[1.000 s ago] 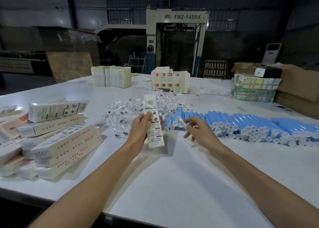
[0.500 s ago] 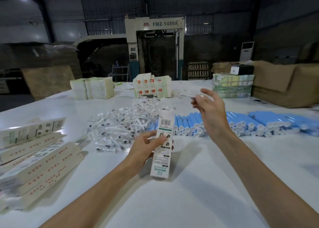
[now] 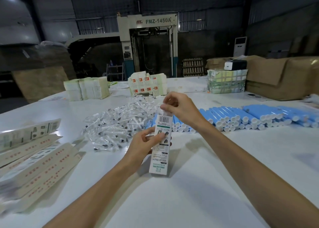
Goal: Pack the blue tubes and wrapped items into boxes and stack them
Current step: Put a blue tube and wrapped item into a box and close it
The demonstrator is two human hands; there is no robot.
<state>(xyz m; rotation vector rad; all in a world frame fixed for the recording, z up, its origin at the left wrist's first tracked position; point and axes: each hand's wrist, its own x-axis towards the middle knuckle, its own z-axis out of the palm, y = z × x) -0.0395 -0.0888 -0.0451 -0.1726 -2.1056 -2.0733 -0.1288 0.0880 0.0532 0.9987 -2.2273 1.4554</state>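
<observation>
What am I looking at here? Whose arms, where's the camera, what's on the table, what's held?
No robot here: these are a person's bare arms, filmed by one wide-angle camera worn on their head, looking forward and down. There is only this single view.

The white table carries a row of blue tubes on the right, a pile of clear wrapped items in the middle and stacked long boxes on the left.

The left hand grips a long printed box by its middle. The right hand pinches what looks like a wrapped item at the box's top end, but it is blurred.
</observation>
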